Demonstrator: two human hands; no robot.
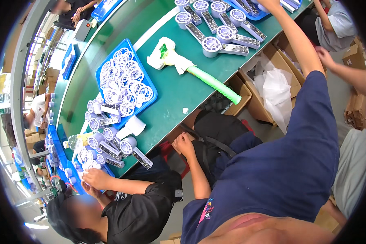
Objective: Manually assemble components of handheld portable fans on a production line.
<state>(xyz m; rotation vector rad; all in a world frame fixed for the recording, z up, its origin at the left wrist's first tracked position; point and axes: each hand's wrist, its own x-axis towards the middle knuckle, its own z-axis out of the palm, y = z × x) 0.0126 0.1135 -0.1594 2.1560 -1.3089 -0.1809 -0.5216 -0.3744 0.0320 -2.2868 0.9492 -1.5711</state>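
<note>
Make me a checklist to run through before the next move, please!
1. Left hand off the rings and hammer: ok, it is by the table edge.
2. Right hand empty: cannot tell, the picture's top edge cuts it off.
3. Hammer wholly over the table: not ok, its green handle sticks out past the edge.
4. Rings in their blue tray: ok, they are heaped inside.
5. Co-worker's hand away from both of yours: ok, it is at the lower left.
</note>
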